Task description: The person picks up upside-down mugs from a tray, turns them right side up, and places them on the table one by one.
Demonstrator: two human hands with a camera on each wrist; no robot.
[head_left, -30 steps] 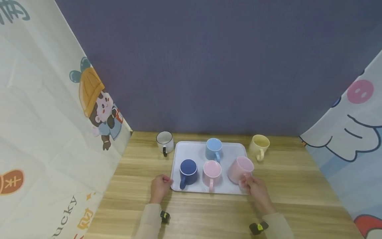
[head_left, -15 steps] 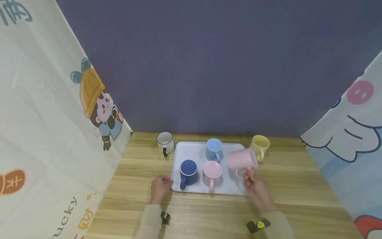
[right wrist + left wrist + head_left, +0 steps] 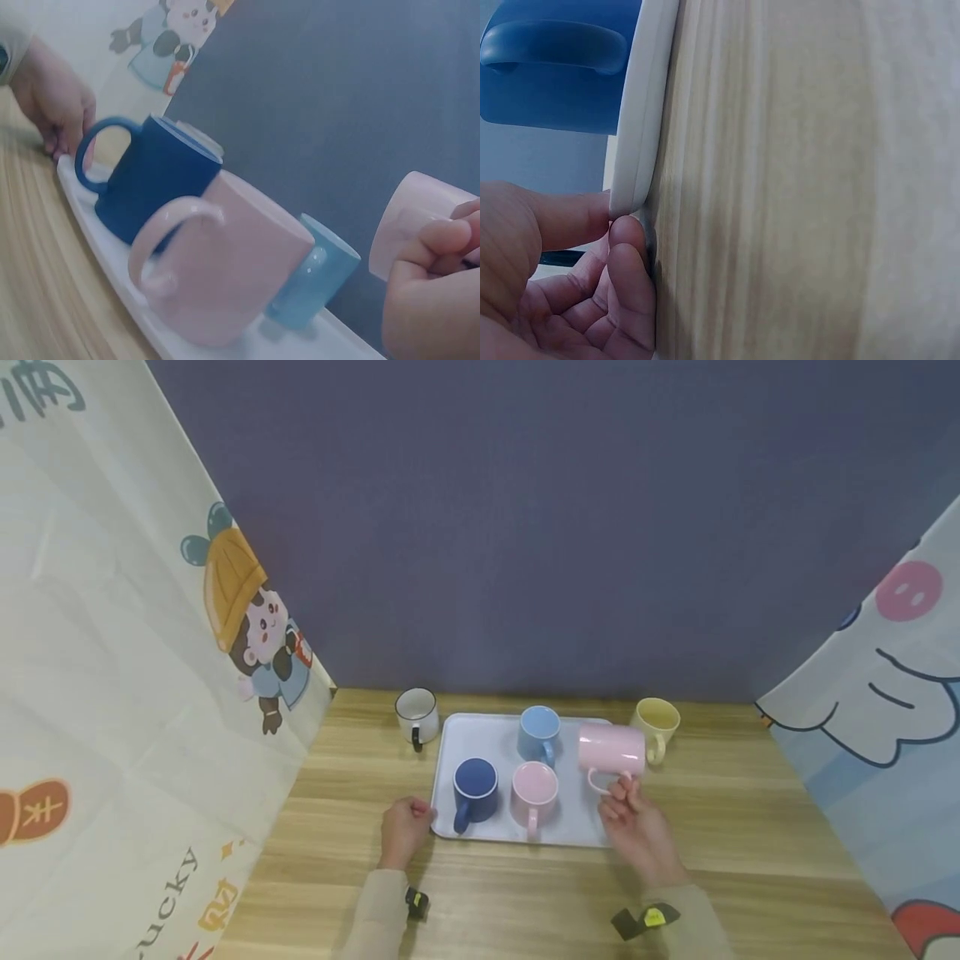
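Observation:
My left hand [image 3: 405, 833] pinches the left front corner of a white tray [image 3: 483, 732]. In the left wrist view the thumb [image 3: 574, 220] presses its rim, and the curled fingers lie against the underside. My right hand [image 3: 639, 833] holds a pink mug [image 3: 609, 748] by its handle. That mug lies on its side in the air above the tray's right end, its bottom and mouth facing sideways. Upright on the tray stand a navy mug [image 3: 476, 795], a second pink mug [image 3: 534, 795] and a light blue mug [image 3: 537, 737].
A white mug with a black rim [image 3: 417, 717] stands on the wooden table [image 3: 510, 897] left of the tray. Beyond the tray's right end is a yellow mug [image 3: 656, 722], close to the held mug. A dark panel [image 3: 480, 527] rises behind the table.
The right hand has raised the pink mug from the tray's right side and turned it from a leftward tilt to horizontal. The left hand has stayed at the tray's corner.

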